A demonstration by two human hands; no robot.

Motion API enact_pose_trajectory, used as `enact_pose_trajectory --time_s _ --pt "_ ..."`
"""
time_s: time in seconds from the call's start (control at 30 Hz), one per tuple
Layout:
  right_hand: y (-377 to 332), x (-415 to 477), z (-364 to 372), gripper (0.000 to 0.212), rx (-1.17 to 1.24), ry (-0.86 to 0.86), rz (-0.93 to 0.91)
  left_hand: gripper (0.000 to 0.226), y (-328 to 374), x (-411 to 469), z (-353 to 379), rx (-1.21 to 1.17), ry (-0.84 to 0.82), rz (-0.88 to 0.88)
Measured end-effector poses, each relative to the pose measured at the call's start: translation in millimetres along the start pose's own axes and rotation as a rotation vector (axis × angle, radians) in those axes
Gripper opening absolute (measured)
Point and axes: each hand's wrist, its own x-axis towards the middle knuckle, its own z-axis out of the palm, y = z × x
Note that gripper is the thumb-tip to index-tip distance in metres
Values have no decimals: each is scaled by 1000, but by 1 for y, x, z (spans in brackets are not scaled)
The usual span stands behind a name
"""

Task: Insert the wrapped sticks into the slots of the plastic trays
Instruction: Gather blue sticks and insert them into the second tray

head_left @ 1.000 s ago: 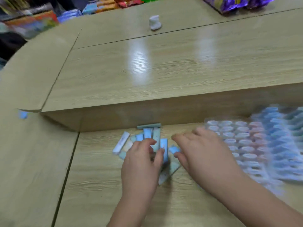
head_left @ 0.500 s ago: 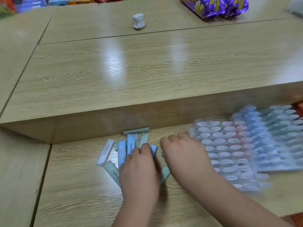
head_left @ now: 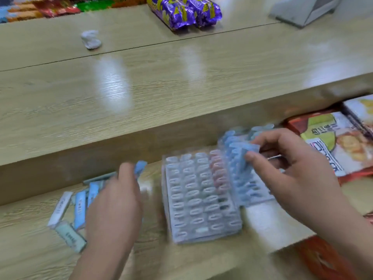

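On the lower tabletop (head_left: 201, 259) the left hand (head_left: 115, 207) pinches a blue wrapped stick (head_left: 140, 167) from the loose pile (head_left: 76, 209), probably feeding the clear tray (head_left: 201, 199), while the right hand (head_left: 292, 174) fingers grip the fuller tray (head_left: 240, 158), tilting it aside

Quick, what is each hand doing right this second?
Left hand: closed on a blue wrapped stick, lifted off the loose pile.
Right hand: gripping the tilted blue-filled tray by its top edge.

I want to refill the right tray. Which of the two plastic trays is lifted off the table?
The blue-filled tray, tilted up in the right hand. The other tray lies flat on the table.
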Motion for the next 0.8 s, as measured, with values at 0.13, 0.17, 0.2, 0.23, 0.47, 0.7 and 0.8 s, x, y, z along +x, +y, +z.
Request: enact_pose_trajectory --time_s 0.13,0.17,0.2,0.23,0.47,0.7,0.8 --pt "31 -1 -30 21 -1 -16 3 18 56 -5 -18 -118 -18 149" --pt "38 -2 -34 23 -15 -24 -7 20 70 -9 -23 -174 -41 178" --pt "44 -4 -36 24 -28 -32 -17 20 82 -13 -26 -230 -66 193" --pt "49 -6 -39 24 -39 -41 -28 17 91 -17 -28 -282 -94 194" --pt "80 3 -46 29 -31 -32 -26 15 135 -22 -29 -383 -182 227" --pt "92 54 -32 11 -100 1 -103 16 160 2 -7 -313 -6 363" --pt "98 70 -23 7 -206 -45 -141 24 164 6 4 -318 28 386"
